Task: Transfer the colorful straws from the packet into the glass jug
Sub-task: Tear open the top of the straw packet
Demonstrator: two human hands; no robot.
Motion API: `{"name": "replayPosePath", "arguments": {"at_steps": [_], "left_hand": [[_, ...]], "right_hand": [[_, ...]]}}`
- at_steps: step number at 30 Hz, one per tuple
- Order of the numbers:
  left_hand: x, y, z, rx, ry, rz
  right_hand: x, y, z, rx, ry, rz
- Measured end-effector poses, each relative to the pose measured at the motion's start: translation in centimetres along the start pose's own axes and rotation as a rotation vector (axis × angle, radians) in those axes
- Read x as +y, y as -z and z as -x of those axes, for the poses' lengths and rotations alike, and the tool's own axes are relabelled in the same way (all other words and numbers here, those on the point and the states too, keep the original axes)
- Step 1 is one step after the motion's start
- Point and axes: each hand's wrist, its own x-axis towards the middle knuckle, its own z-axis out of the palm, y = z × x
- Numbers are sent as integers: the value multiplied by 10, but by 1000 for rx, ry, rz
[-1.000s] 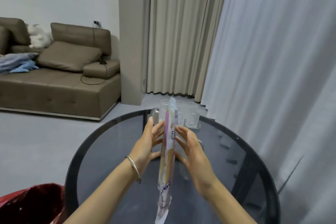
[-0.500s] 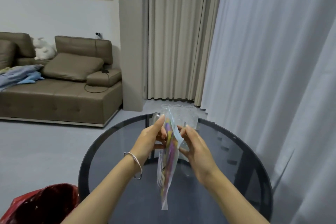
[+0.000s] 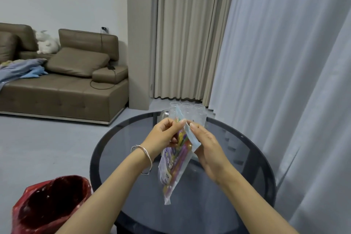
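Observation:
A clear plastic packet of colorful straws (image 3: pixel 174 165) hangs upright above the round dark glass table (image 3: pixel 252 150). My left hand (image 3: pixel 163 137) pinches the packet's top on the left side. My right hand (image 3: pixel 205 144) pinches the blue top flap on the right side. The two sides of the top are pulled slightly apart. Pink, yellow and purple straws show through the plastic. A clear glass vessel sits behind and below my right hand, mostly hidden; whether it is the jug I cannot tell.
Several clear glass tumblers (image 3: pixel 197 112) stand at the table's far edge. A bin with a red bag (image 3: pixel 51 203) sits on the floor at lower left. A brown sofa (image 3: pixel 62 85) is far left; curtains (image 3: pixel 275 62) hang close on the right.
The packet has tilted and dropped lower, and both hands moved from its sides to its top edge, where they now pull the flap apart. My view has shifted upward.

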Motion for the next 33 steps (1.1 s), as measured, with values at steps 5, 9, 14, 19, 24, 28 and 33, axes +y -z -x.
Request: {"name": "replayPosePath", "arguments": {"at_steps": [5,9,14,19,24,28,33], "left_hand": [[3,0,13,35,-29,25],[10,0,24,60,-95,-10],[13,5,28,65,-147,-75],[11,3,28,53,-209,-171],[8,3,24,47,-250,-251],[-5,2,25,76,-260,-268],[-12,5,29,79,-251,-87]], "right_hand": [[-1,-8,4,10,-18,27],[0,-19,9,4,-4,52],[6,-24,9,-7,35,73],[3,-26,11,-4,61,14],[9,-27,8,-9,62,4],[23,-28,7,8,17,40],[31,-36,5,25,1,-40]]}}
